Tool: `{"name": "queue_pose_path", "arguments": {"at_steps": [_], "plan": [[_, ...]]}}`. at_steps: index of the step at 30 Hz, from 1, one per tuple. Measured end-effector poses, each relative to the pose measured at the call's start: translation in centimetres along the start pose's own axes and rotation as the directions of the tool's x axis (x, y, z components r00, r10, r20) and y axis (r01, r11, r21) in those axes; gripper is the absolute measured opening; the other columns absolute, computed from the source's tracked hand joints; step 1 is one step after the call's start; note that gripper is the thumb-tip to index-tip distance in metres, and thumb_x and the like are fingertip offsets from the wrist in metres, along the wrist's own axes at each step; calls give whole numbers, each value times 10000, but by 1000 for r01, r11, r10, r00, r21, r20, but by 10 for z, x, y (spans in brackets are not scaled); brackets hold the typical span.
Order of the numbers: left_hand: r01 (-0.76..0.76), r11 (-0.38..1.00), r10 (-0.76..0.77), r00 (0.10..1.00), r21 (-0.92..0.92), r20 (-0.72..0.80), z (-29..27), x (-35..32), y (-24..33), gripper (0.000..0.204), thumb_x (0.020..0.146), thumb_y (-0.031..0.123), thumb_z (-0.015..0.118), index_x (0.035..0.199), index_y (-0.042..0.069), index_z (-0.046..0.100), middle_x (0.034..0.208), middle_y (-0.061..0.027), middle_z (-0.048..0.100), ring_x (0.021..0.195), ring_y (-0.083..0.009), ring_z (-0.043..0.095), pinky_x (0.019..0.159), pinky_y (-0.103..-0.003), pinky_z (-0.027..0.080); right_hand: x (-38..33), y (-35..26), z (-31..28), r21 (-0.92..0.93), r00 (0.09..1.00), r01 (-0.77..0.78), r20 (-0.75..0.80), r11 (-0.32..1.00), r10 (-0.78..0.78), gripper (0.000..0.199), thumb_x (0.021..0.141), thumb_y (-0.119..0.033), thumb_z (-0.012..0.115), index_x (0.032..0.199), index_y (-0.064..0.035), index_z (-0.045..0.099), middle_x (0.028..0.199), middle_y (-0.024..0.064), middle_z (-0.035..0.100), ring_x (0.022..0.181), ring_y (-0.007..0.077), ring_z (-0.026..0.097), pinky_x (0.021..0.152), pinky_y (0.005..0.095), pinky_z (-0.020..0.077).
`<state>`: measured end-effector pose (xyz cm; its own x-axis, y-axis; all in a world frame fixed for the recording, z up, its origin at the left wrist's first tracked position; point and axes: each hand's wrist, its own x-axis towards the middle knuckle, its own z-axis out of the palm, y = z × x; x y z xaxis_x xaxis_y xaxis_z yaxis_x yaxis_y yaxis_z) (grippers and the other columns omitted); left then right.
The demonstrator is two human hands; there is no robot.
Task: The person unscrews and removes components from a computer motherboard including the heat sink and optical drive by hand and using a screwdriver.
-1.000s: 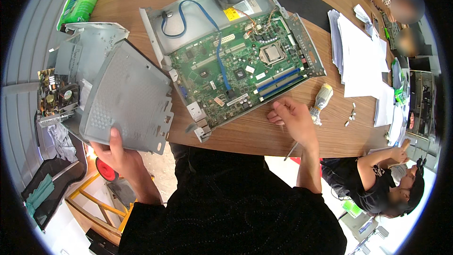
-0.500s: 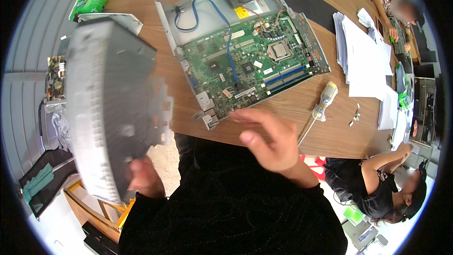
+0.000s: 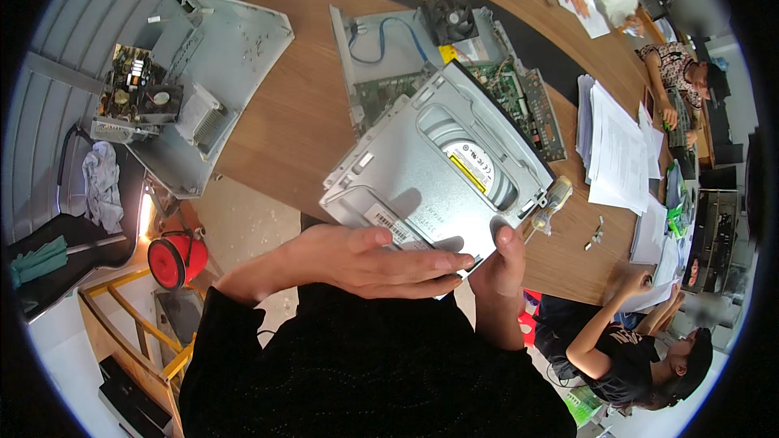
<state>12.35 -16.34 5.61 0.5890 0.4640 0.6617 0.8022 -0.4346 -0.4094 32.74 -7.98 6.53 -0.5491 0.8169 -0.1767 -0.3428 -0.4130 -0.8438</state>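
A silver metal drive cage (image 3: 389,166), with a round disc-like recess and a yellow label showing, is tilted over the near edge of the table. My right hand (image 3: 499,272) grips its lower corner, thumb up on the near side. Across the cage's lower edge lies my left hand (image 3: 389,264), fingers stretched out and thumb raised; its shadow falls on the metal. Behind the cage, partly hidden, rests an opened computer chassis with a green motherboard (image 3: 373,97), a blue cable (image 3: 381,57) and a black fan (image 3: 450,20).
An open metal case panel (image 3: 260,28) at the left carries a heat sink (image 3: 200,118), beside a circuit board with a fan (image 3: 134,89). On the right are a screwdriver (image 3: 554,207), small white pieces (image 3: 596,231) and stacked papers (image 3: 617,146). Other people sit around the table.
The grey metal piece, blurred in my left hand at the left before, has come to the middle, and my right hand now grips it. My left hand lies spread across it.
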Motion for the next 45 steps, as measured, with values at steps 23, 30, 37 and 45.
{"name": "queue_pose_path", "arguments": {"at_steps": [23,30,37,45], "plan": [[621,600,-511,783,-505,355,8,-72,29,529,810,189,638,1308,109,479,1452,-181,352,1370,-380,302,1092,-541,297,288,-109,-187,-589,812,418,-98,691,-575,446,869,-82,648,1263,14,462,1243,134,542,1064,246,552,914,397,459],[537,584,-459,837,-609,298,7,-81,18,491,810,179,624,1276,101,488,1454,-165,355,1367,-376,309,1091,-537,295,275,-83,-206,-603,843,399,-55,691,-535,525,875,-60,645,1337,-5,402,1291,153,511,1090,259,542,927,416,469],[797,604,-766,587,-19,265,-34,-128,-85,474,797,247,698,1235,121,567,1321,-138,527,1275,-312,453,1017,-499,385,263,-85,-201,-662,869,315,-87,680,-487,567,890,-90,644,1372,-10,356,1331,166,480,1142,266,524,979,406,442],[696,520,-843,324,496,429,-68,-199,-154,665,761,250,727,1355,122,457,1278,-134,546,1235,-320,474,1110,-534,247,238,-84,-163,-707,857,283,-117,648,-502,621,894,-146,648,1410,-3,333,1400,162,423,1243,268,451,1056,401,354]]}}
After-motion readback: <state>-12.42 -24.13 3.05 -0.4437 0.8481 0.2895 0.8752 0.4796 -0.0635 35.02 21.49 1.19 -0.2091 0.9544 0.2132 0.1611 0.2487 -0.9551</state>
